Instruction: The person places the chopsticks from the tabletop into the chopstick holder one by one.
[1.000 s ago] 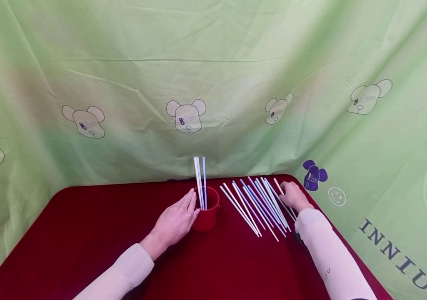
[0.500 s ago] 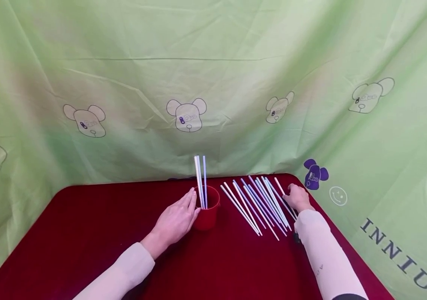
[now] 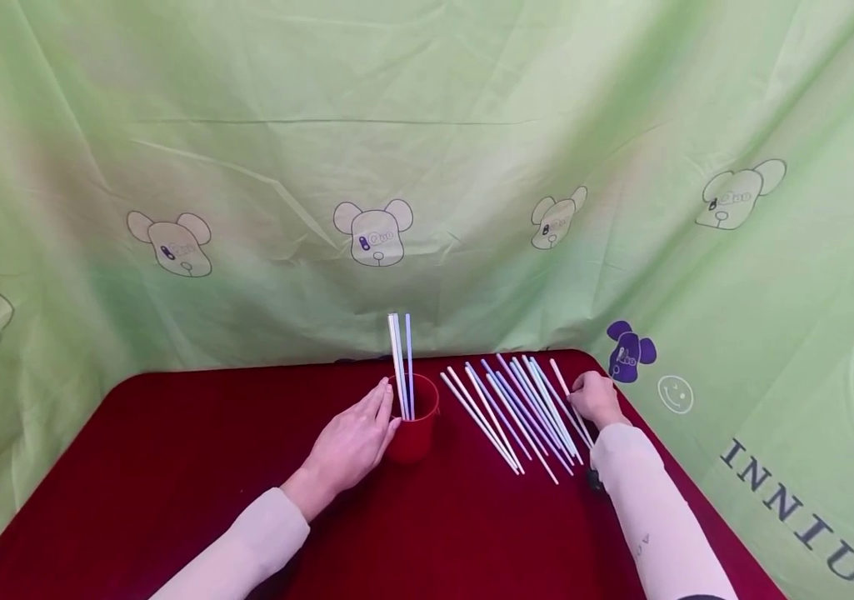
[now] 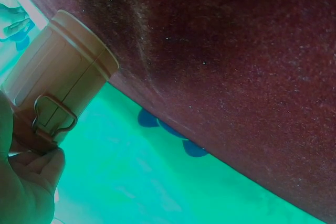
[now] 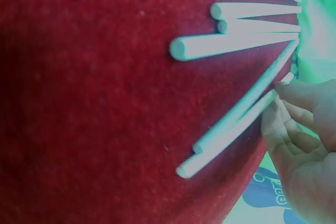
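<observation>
One red cylindrical cup [image 3: 413, 442] on red cloth-covered bench [image 3: 134, 483], wide room toward left edge, left hand [image 3: 350, 437] touching it, fingers straight; right hand [image 3: 597, 400] fingers pinching outermost thin white round rod [image 5: 231, 130] near right edge.

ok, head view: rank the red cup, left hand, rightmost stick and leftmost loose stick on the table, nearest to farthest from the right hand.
1. Rightmost stick: pinched by the right hand.
2. Leftmost loose stick: to that hand's left.
3. Red cup: further left.
4. Left hand: farthest, against the cup's left side.
</observation>
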Motion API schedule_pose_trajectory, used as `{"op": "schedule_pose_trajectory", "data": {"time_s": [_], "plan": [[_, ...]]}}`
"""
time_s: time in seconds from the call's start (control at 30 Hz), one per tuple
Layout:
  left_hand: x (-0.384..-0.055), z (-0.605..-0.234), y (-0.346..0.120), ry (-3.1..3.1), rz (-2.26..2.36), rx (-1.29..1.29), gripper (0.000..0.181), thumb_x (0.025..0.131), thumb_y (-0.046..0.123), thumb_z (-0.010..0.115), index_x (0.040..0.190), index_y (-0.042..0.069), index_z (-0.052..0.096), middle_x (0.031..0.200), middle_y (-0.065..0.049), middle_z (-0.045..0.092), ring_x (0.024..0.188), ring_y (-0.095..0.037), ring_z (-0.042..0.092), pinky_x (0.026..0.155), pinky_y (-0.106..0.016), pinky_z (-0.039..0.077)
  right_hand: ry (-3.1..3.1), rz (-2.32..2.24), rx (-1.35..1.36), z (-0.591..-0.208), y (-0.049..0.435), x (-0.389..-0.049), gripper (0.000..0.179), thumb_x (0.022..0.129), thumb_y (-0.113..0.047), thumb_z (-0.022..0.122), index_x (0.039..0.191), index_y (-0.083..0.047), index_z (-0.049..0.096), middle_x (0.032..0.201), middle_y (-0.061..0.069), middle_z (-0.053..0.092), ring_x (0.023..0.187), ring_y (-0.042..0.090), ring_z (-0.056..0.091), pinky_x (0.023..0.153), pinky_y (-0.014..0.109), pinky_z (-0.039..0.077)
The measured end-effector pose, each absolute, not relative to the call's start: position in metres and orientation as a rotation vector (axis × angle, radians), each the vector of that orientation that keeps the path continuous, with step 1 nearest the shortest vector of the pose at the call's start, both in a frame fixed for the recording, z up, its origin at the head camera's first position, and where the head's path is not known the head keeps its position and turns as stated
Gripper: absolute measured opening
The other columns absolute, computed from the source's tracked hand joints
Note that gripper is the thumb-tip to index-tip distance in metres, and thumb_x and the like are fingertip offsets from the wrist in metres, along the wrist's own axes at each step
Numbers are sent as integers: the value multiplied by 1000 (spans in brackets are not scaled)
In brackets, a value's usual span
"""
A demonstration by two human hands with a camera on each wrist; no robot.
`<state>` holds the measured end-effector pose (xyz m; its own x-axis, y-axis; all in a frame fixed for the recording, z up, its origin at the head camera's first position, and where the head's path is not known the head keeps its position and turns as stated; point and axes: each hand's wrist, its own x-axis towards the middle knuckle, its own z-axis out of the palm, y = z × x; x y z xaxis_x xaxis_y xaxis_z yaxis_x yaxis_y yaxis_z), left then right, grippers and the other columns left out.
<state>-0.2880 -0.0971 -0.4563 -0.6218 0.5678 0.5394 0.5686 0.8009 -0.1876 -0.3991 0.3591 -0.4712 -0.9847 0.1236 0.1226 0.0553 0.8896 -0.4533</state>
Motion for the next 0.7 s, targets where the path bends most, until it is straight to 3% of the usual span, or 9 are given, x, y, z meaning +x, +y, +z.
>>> {"op": "schedule_pose_trajectory", "data": {"time_s": [0.13, 0.37, 0.6, 0.7], "plan": [[-287, -456, -97, -2398, 8, -825, 52, 107, 28, 54, 140, -12, 54, 147, -26, 54, 137, -30, 53, 107, -36, 50, -2917, 669, -82, -468, 361, -400, 15, 82, -8, 75, 89, 4, 72, 95, 24, 70, 96, 47, 64, 85, 56, 53], [-288, -456, -98, -2387, -5, -826, 52, 106, 28, 54, 140, -13, 54, 146, -27, 54, 137, -30, 54, 106, -37, 51, -2947, 665, 11, -460, 364, -398, 8, 75, -3, 74, 80, 3, 73, 75, 13, 72, 84, 39, 67, 82, 51, 55], [-288, -458, -98, -2400, -8, -826, 53, 107, 28, 53, 141, -12, 53, 147, -27, 53, 137, -30, 54, 106, -37, 50, -2964, 727, 54, -450, 364, -392, 18, 77, -3, 76, 91, 7, 74, 75, 12, 74, 77, 32, 71, 88, 55, 55], [-287, -458, -97, -2403, -9, -828, 53, 107, 28, 53, 141, -12, 53, 147, -27, 53, 137, -30, 54, 107, -37, 50, -2951, 793, 84, -446, 365, -391, 21, 79, 1, 74, 96, 12, 72, 76, 15, 75, 66, 25, 72, 83, 50, 59]]}}
